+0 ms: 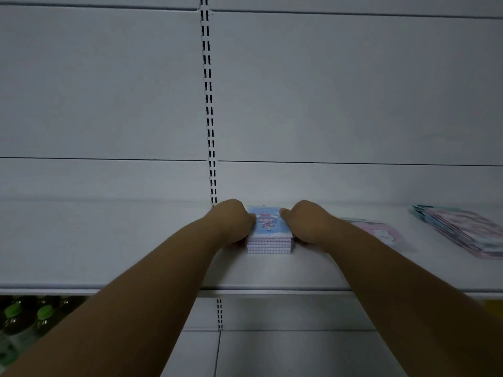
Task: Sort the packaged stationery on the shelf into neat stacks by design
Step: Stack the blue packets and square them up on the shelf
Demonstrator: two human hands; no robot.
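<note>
Below the shelf's front lip, at lower left, dark bottles with green caps stand in shadow. Above them the white metal shelf runs flat and smooth across the view. On it, near the middle, sits a squared stack of packets, its top face pale blue with a small cartoon figure, its near edges scalloped. The left hand and right hand clamp the stack's two sides, fingers curled around it. Just right lies a single pink glossy packet; farther right, a slanted fanned pile. Behind rises the plain back panel with a slotted upright.
</note>
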